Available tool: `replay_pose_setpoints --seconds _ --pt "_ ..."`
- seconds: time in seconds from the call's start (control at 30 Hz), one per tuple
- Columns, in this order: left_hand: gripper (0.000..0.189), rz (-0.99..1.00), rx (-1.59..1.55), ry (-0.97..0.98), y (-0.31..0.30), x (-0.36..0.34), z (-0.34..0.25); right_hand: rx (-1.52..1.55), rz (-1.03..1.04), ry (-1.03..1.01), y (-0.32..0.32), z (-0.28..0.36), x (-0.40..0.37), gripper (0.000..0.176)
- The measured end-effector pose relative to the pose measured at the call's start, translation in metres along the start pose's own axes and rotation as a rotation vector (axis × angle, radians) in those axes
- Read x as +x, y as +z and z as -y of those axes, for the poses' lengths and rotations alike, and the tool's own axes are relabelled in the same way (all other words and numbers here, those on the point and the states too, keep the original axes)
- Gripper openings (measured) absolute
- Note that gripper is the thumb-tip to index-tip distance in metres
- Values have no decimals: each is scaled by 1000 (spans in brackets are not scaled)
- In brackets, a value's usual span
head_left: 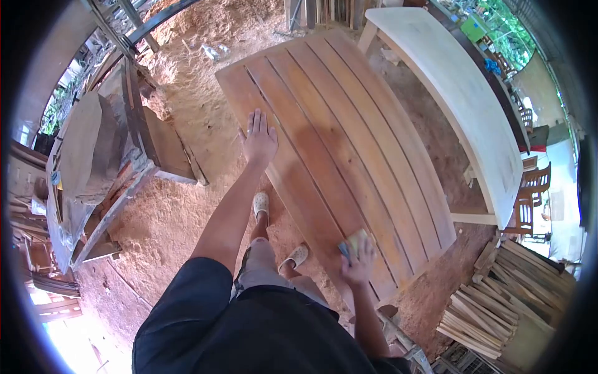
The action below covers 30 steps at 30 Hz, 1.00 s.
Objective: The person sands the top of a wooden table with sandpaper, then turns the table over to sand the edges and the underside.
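A large slatted wooden tabletop (324, 137), reddish brown with dark grooves between its boards, lies slanted in front of me. My left hand (259, 142) rests flat near its left edge, fingers stretched out and holding nothing. Lower down, near the close end, my right hand (359, 260) presses a small yellowish and blue pad (355, 240) against the boards. The pad looks like sandpaper or a sponge; most of it is hidden under the fingers. The wood is darker in the middle and paler toward the close right corner.
A pale-topped table (455, 81) stands close on the right. Stacked wood strips (479, 318) lie at the lower right. To the left are leaning boards (93, 149) on a frame. Wooden chairs (532, 187) stand farther right. Bare reddish earth (156, 218) forms the floor.
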State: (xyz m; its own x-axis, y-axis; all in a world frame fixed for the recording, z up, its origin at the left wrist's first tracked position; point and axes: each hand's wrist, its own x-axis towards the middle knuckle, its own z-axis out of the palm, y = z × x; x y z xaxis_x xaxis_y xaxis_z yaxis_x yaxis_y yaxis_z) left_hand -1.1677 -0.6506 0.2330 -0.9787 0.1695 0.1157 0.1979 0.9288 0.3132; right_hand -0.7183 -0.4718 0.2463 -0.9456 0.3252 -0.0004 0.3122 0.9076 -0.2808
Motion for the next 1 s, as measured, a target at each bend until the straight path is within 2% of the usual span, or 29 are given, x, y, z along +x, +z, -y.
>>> replay_pose_setpoints --seconds 0.1,0.13,0.17,0.3,0.33,0.4,0.5,0.57,0.77,1.0 --pt "62 -6 1 -13 1 -2 -3 61 -105 198 52 -109 -131 54" --pt "62 -6 0 -21 1 -1 -3 -52 -175 217 28 -104 -144 55" --pt "62 3 1 -24 -1 -1 -5 -169 -245 230 4 -102 -154 55" --pt "62 7 3 -29 -2 -3 -5 -257 -20 133 -8 -109 -144 57" --pt "62 -7 4 -31 0 -1 -3 -234 -38 101 -2 -109 -125 57" --pt "62 1 -17 -34 -5 0 -3 -178 -75 34 11 -93 -67 58" --pt "60 -41 -40 -18 -2 -2 -1 -135 -40 46 1 -37 48 57" --pt "59 -66 -67 -5 0 -3 0 -104 -36 -16 -7 3 127 55" --pt "58 -65 -184 13 -8 -6 -1 -57 -183 -328 32 90 354 54" --pt "58 -29 -264 -3 -17 -7 -1 -69 -264 -358 73 206 570 48"
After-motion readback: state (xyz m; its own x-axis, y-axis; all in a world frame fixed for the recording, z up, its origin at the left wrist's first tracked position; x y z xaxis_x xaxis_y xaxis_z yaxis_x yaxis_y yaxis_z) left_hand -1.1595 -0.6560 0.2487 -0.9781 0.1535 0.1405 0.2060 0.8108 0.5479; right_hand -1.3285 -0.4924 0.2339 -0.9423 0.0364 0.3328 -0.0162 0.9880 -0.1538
